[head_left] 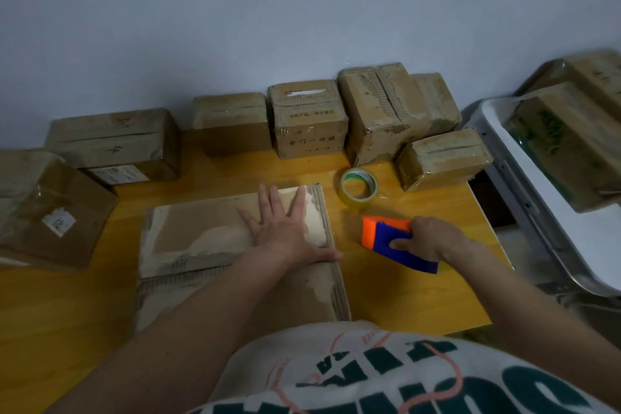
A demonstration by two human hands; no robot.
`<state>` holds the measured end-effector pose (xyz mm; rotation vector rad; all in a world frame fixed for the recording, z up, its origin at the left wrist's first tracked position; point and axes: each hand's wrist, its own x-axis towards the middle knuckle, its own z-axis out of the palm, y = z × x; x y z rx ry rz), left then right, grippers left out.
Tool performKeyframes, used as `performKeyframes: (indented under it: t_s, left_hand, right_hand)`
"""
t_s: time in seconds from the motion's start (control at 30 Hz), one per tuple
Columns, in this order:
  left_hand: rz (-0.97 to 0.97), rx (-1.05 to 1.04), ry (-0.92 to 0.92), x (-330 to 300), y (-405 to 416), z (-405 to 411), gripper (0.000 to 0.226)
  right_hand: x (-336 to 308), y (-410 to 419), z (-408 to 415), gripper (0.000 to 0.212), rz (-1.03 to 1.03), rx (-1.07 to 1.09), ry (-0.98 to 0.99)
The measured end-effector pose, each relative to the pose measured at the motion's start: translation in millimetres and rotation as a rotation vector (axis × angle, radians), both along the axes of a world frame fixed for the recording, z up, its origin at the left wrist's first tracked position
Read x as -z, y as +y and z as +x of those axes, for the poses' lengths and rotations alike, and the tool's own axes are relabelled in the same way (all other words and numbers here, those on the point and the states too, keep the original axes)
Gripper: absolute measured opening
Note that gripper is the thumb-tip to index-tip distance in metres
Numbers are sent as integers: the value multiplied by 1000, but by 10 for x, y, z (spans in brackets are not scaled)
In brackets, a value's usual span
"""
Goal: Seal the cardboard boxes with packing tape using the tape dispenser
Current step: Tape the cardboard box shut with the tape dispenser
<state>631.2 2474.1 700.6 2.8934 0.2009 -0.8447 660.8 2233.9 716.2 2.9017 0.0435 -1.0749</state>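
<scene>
Left hand (285,225) lies flat, fingers straight and spread, pressing the top of the cardboard box (235,255) at the centre of the yellow table (420,296). Right hand (428,237), at 3 o'clock of the box, grips the blue-and-orange tape dispenser (386,239), fingers curled round its body. A roll of clear tape (359,189) stands at 12 o'clock of the dispenser. Taped boxes (307,118) line the table's far edge.

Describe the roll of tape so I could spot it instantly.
On the yellow wooden table, look right of the flat cardboard box under the left hand. The clear tape roll stands just beyond the blue-and-orange dispenser: the only round, see-through thing there.
</scene>
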Motion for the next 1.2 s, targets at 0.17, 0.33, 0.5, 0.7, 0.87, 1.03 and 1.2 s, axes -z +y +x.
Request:
performKeyframes:
  t_s: [0.17, 0.33, 0.5, 0.7, 0.87, 1.03, 1.2]
  left_hand:
    - [-16, 5, -33, 59, 7, -13, 144]
    - [-49, 64, -143, 91, 85, -150, 141]
    - [-68, 165, -250, 120, 161, -471, 129]
    - [-31, 337, -323, 139, 267, -873, 120]
    - [-44, 351, -329, 223, 219, -985, 109]
    - [-62, 334, -333, 268, 208, -1001, 109]
    - [-59, 319, -314, 270, 200, -992, 112]
  right_hand:
    - [341, -56, -301, 39, 119, 78, -367]
    - [693, 173, -483, 45, 199, 189, -456]
    - [835, 328, -452, 46, 231, 247, -329]
    - [378, 550, -462, 12, 691, 359, -719]
    - [188, 1062, -778, 44, 1015, 352, -483]
    - [297, 1228, -863, 66, 1049, 348, -329]
    - [355, 1202, -800, 66, 1004, 379, -256]
